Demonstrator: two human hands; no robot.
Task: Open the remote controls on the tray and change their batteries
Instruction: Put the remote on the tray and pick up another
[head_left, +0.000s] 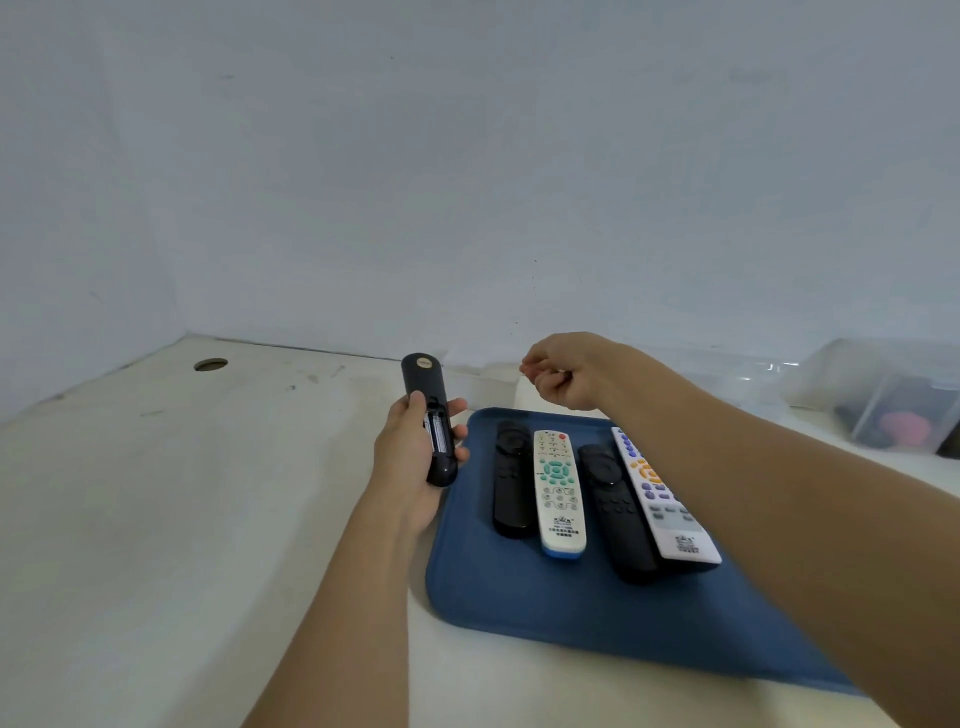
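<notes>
The left hand (415, 457) grips a black remote (430, 421) back-up off the blue tray's (545, 613) nine o'clock edge, so its uncovered battery bay faces the person (batteries seemingly inside). The right hand (563, 371), fingers curled, hovers at the tray's twelve o'clock, perhaps pinching something small; four remotes lie on the tray.

My left forearm rises from six o'clock toward the frame's centre, bare to the elbow, palm turned up. My left hand (410, 457) cradles and grips a black remote (429, 415), thumb laid along its back, fingertips curling round its right edge. My right arm sweeps in from four o'clock, crossing toward twelve. My right hand (569, 371) hangs in the air, knuckles up, fingers curled in, thumb and forefinger pinched together; whether anything sits between them I cannot tell.
</notes>
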